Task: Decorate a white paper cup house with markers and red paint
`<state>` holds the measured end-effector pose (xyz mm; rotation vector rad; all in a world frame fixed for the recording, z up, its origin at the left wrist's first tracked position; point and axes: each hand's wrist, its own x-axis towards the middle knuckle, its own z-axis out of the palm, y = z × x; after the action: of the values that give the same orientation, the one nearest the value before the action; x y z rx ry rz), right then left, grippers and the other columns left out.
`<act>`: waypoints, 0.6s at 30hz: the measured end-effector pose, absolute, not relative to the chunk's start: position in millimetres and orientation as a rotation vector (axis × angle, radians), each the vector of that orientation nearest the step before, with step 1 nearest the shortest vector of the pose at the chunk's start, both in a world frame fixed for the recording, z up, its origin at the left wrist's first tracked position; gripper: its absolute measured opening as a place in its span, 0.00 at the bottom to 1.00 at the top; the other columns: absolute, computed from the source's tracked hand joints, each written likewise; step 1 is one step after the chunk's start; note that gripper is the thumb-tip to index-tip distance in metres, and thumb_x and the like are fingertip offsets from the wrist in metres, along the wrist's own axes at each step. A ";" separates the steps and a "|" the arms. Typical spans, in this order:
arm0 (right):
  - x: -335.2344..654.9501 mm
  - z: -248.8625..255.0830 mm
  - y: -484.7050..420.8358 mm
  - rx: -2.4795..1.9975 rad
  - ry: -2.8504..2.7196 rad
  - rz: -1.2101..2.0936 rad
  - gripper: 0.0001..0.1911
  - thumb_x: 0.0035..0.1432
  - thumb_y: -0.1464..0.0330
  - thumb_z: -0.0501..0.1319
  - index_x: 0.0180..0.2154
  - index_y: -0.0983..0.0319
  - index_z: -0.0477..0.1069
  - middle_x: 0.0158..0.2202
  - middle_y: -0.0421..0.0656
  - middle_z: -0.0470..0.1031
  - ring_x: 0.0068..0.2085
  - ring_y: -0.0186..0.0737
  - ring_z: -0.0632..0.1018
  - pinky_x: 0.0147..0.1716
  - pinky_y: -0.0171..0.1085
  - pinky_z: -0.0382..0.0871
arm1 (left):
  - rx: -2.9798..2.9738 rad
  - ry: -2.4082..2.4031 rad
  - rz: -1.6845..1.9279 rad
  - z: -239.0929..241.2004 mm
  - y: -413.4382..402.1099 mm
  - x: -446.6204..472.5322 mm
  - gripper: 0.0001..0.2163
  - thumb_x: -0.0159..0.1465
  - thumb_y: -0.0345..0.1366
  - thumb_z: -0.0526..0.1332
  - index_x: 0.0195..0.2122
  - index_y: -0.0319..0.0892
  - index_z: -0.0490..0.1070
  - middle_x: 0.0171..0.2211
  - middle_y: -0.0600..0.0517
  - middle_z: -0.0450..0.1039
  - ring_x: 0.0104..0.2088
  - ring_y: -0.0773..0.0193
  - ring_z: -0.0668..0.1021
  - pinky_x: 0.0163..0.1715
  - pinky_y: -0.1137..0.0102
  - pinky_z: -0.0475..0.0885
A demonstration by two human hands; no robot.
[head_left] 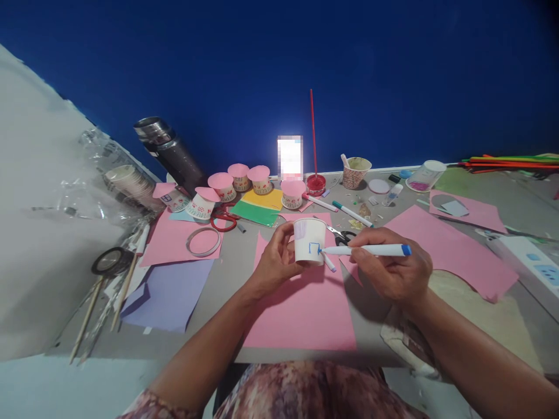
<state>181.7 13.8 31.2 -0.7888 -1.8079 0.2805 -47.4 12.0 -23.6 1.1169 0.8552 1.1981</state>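
My left hand (pixel 278 254) is closed around the side of a white paper cup (pixel 304 232), held tilted above a sheet of pink paper (pixel 301 317). A pale purple patch and blue lines forming part of a square mark the cup's side. In my right hand (pixel 393 265) is a white marker with a blue end (pixel 379 250), its tip touching the blue lines. Behind the cup lie scissors with black handles (pixel 344 237), partly hidden. A second marker (pixel 329 263) lies just under the cup on the pink paper.
Several decorated cups with pink paper tops (pixel 221 185) stand at the back, near a dark flask (pixel 170 152). A bright phone (pixel 290 157) leans at the wall. Red scissors (pixel 225 218), purple paper (pixel 170 297) and a tape roll (pixel 204 241) lie left; a power strip (pixel 535 265) lies right.
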 end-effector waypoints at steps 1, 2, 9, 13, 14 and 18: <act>181.6 31.8 13.8 -0.798 -1.809 0.272 0.07 0.63 0.73 0.64 0.32 0.57 0.77 0.27 0.38 0.83 0.25 0.37 0.82 0.25 0.34 0.74 | 1.112 0.853 1.197 -23.5 12.0 -47.3 0.37 0.50 0.33 0.80 0.59 0.47 0.64 0.54 0.48 0.73 0.54 0.55 0.76 0.53 0.64 0.73; 181.5 32.4 13.7 -0.802 -1.811 0.268 0.08 0.63 0.73 0.63 0.32 0.58 0.77 0.27 0.39 0.83 0.25 0.37 0.82 0.25 0.34 0.74 | 1.111 0.853 1.196 -23.2 12.0 -47.3 0.38 0.50 0.33 0.80 0.59 0.47 0.64 0.54 0.48 0.73 0.54 0.56 0.76 0.52 0.64 0.73; 180.3 34.6 12.7 -0.800 -1.826 0.271 0.08 0.63 0.74 0.63 0.32 0.58 0.77 0.26 0.38 0.83 0.25 0.36 0.82 0.26 0.33 0.74 | 1.143 0.861 1.188 -22.3 12.0 -48.4 0.36 0.51 0.33 0.80 0.58 0.47 0.64 0.53 0.48 0.73 0.53 0.56 0.77 0.52 0.64 0.73; 180.9 34.5 12.5 -0.795 -1.833 0.267 0.08 0.62 0.75 0.63 0.32 0.58 0.77 0.27 0.37 0.83 0.25 0.35 0.82 0.26 0.33 0.73 | 1.133 0.868 1.188 -22.6 12.1 -48.1 0.37 0.50 0.33 0.80 0.58 0.47 0.64 0.54 0.48 0.73 0.53 0.56 0.77 0.52 0.64 0.73; 181.1 34.1 12.5 -0.793 -1.835 0.273 0.08 0.62 0.75 0.63 0.33 0.58 0.77 0.27 0.37 0.83 0.25 0.35 0.82 0.25 0.33 0.73 | 1.137 0.872 1.193 -22.5 12.2 -48.0 0.37 0.50 0.33 0.80 0.58 0.47 0.64 0.54 0.48 0.73 0.53 0.55 0.77 0.52 0.64 0.73; 181.4 30.6 13.2 -0.777 -1.796 0.272 0.07 0.62 0.75 0.64 0.34 0.58 0.77 0.28 0.38 0.83 0.26 0.37 0.82 0.26 0.34 0.74 | 1.155 0.878 1.197 -21.8 12.5 -47.9 0.37 0.50 0.34 0.80 0.58 0.47 0.65 0.55 0.47 0.72 0.55 0.54 0.76 0.54 0.62 0.73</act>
<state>181.4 13.2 30.6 -0.7773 -1.7958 0.2718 -47.9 12.5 -21.8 1.1551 0.8782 1.1966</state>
